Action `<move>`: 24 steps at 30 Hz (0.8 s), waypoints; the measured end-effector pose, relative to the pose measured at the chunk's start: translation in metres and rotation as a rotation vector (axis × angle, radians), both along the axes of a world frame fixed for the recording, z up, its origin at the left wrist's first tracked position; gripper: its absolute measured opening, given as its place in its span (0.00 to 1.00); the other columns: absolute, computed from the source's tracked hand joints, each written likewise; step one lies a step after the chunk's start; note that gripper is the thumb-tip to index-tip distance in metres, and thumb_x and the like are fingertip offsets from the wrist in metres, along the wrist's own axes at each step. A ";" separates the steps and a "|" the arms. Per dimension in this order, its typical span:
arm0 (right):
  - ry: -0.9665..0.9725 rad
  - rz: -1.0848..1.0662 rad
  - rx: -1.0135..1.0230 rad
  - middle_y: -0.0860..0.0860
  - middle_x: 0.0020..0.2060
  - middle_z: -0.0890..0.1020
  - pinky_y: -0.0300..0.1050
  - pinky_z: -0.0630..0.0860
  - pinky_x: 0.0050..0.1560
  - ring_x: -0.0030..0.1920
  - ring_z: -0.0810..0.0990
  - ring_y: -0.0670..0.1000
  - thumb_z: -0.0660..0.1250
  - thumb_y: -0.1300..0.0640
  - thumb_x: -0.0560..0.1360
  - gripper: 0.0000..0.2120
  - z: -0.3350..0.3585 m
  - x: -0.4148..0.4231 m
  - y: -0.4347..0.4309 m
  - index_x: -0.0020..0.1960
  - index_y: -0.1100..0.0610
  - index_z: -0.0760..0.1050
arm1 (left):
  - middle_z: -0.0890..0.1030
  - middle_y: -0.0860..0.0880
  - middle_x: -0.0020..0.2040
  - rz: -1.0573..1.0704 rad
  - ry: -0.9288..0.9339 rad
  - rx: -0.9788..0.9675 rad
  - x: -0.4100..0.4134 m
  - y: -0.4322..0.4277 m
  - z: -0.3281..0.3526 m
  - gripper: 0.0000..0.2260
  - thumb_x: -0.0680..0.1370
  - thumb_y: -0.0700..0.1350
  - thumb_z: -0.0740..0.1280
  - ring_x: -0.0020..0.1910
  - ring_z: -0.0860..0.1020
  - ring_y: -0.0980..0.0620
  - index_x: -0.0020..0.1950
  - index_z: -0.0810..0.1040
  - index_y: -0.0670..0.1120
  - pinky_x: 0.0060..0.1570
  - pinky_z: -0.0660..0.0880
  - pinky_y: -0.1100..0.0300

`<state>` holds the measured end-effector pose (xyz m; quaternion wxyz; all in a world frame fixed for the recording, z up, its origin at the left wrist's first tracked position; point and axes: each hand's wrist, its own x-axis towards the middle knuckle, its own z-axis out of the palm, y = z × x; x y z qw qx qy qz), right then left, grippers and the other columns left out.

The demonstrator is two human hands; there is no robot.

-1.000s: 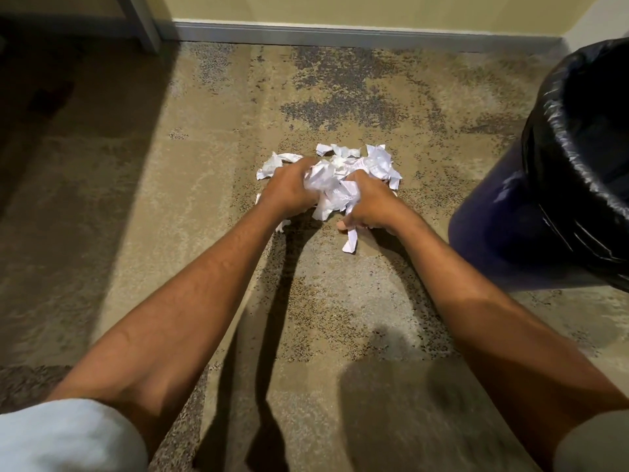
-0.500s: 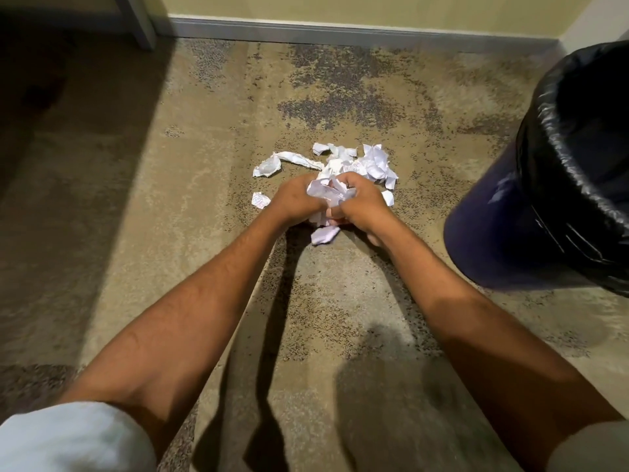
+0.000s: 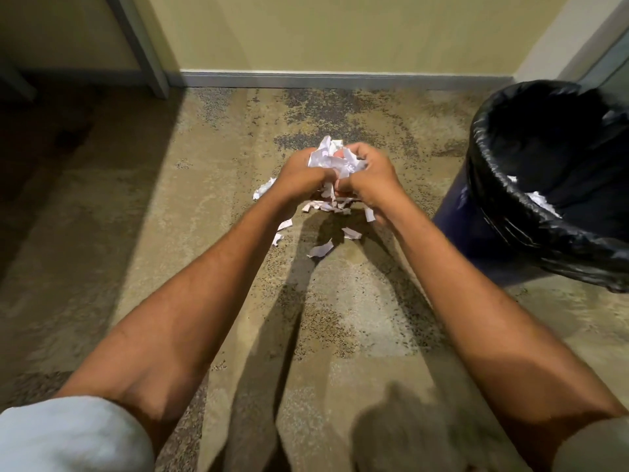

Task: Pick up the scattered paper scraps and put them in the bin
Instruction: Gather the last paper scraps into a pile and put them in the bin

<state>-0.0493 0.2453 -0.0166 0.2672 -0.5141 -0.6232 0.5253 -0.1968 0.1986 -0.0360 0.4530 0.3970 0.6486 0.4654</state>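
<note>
Between my two hands I hold a crumpled bundle of white paper scraps [image 3: 332, 158], lifted above the carpet. My left hand [image 3: 299, 177] curls round its left side and my right hand [image 3: 369, 178] curls round its right side. Several loose scraps [image 3: 321, 249] lie on the carpet below and just in front of my hands; one more scrap [image 3: 263, 189] pokes out left of my left wrist. The bin [image 3: 510, 206], dark blue with a black liner, stands to the right, with white paper visible inside.
A tan wall with a grey baseboard [image 3: 340, 80] runs behind the paper. A grey furniture leg [image 3: 143, 49] stands at the back left beside a dark shadowed area. Patterned carpet [image 3: 190, 233] covers the floor.
Both hands have lifted the gathered bundle off the carpet, and some scraps now lie loose beneath them. The view has tilted up, showing more wall and the bin's inside.
</note>
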 end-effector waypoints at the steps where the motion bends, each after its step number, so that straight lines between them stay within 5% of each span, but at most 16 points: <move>1: 0.001 -0.009 0.022 0.51 0.50 0.86 0.58 0.87 0.51 0.51 0.87 0.54 0.74 0.75 0.69 0.22 0.008 0.003 0.000 0.56 0.54 0.80 | 0.87 0.44 0.46 0.005 0.004 0.020 0.003 0.001 0.009 0.15 0.71 0.34 0.72 0.40 0.84 0.50 0.57 0.85 0.42 0.46 0.85 0.47; 6: 0.030 -0.057 0.132 0.53 0.49 0.87 0.64 0.86 0.48 0.51 0.87 0.58 0.72 0.75 0.64 0.24 0.052 0.023 -0.003 0.51 0.50 0.80 | 0.86 0.46 0.44 -0.056 0.015 0.136 0.025 0.000 0.059 0.13 0.73 0.34 0.71 0.35 0.82 0.53 0.55 0.85 0.44 0.38 0.82 0.56; 12: 0.060 -0.108 0.205 0.52 0.50 0.87 0.55 0.87 0.48 0.53 0.86 0.56 0.72 0.75 0.65 0.25 0.107 0.062 -0.014 0.55 0.53 0.80 | 0.86 0.35 0.54 -0.243 0.041 0.153 0.056 0.010 0.120 0.14 0.76 0.31 0.69 0.45 0.85 0.45 0.60 0.83 0.40 0.50 0.86 0.45; 15: 0.118 -0.187 0.236 0.53 0.51 0.88 0.58 0.87 0.50 0.55 0.87 0.59 0.72 0.74 0.62 0.25 0.132 0.094 -0.018 0.55 0.54 0.81 | 0.86 0.35 0.57 -0.294 0.033 0.185 0.084 0.021 0.145 0.16 0.75 0.32 0.69 0.46 0.86 0.43 0.61 0.83 0.41 0.48 0.86 0.47; 19: 0.170 -0.273 0.231 0.55 0.49 0.88 0.51 0.85 0.39 0.45 0.87 0.55 0.68 0.77 0.65 0.26 0.156 0.136 -0.022 0.57 0.55 0.80 | 0.87 0.38 0.56 -0.311 -0.055 0.199 0.129 0.036 0.161 0.16 0.75 0.32 0.71 0.49 0.88 0.42 0.62 0.84 0.41 0.46 0.86 0.49; 24: 0.200 -0.390 0.174 0.58 0.49 0.87 0.56 0.85 0.32 0.38 0.89 0.55 0.66 0.79 0.68 0.25 0.158 0.176 -0.023 0.59 0.57 0.78 | 0.88 0.41 0.52 -0.313 -0.109 0.112 0.181 0.050 0.159 0.14 0.75 0.34 0.72 0.50 0.88 0.43 0.61 0.83 0.42 0.51 0.86 0.47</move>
